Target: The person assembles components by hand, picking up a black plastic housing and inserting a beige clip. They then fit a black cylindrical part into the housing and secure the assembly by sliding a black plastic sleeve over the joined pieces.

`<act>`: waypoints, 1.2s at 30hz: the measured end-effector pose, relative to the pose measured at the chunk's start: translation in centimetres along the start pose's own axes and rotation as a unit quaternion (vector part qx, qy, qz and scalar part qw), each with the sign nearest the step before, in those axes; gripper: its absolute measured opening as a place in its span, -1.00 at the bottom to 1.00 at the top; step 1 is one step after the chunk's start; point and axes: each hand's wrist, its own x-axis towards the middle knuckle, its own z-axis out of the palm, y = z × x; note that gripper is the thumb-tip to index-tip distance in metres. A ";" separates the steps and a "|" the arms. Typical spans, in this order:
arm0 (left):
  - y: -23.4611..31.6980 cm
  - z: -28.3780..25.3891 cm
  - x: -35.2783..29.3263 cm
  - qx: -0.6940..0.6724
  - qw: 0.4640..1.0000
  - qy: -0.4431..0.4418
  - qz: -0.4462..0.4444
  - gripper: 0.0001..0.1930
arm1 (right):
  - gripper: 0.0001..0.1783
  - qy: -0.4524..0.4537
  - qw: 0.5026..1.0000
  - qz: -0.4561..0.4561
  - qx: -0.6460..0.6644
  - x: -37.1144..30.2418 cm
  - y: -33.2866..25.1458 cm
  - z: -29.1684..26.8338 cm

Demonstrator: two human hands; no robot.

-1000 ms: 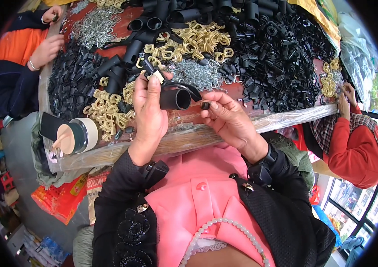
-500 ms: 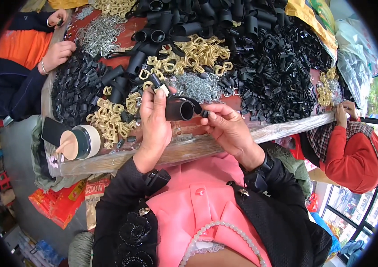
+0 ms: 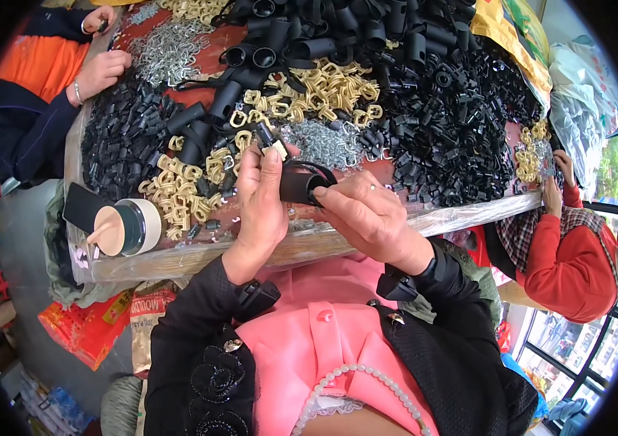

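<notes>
While both hands work just above the near edge of the bench [image 3: 200,260], the left hand [image 3: 260,200] has its grip wrapped round a short black plastic tube [image 3: 296,186], thumb and fingers pressed onto the barrel, open end facing the right hand [image 3: 361,214]. Left fingertips also pinch a small black-and-cream clip piece [image 3: 272,142] at the top. Right-hand grip is pressed together at the tube's mouth; thumb and forefinger meet at the rim, apparently on a small black part, but it's hidden, so I can't tell what's held.

Handling, my read: tube looks light, rigid, smooth moulded plastic with a thin black strap looping off it. Take it round the barrel as now; the strap is floppy and no good as a hold. Slippery-ish surface, not fragile.

Counts: one tube in hand, one clip piece. On the bench everything else is in heaps, uncountable: more black tubes [image 3: 323,33] at the far side, tan buckles [image 3: 327,83] in several piles, small black clips [image 3: 116,142] left and right, silver wire springs [image 3: 322,142] in two patches. One cream-capped tape roll [image 3: 126,227] by the left edge. Two other people at the bench: orange sleeve [image 3: 29,62] far left, red sleeve [image 3: 563,254] right.
</notes>
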 end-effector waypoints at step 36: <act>1.4 0.4 2.4 -0.263 0.933 0.058 -0.238 -0.60 | -0.64 -0.060 0.974 -0.216 -0.036 -0.3 1.4 -0.7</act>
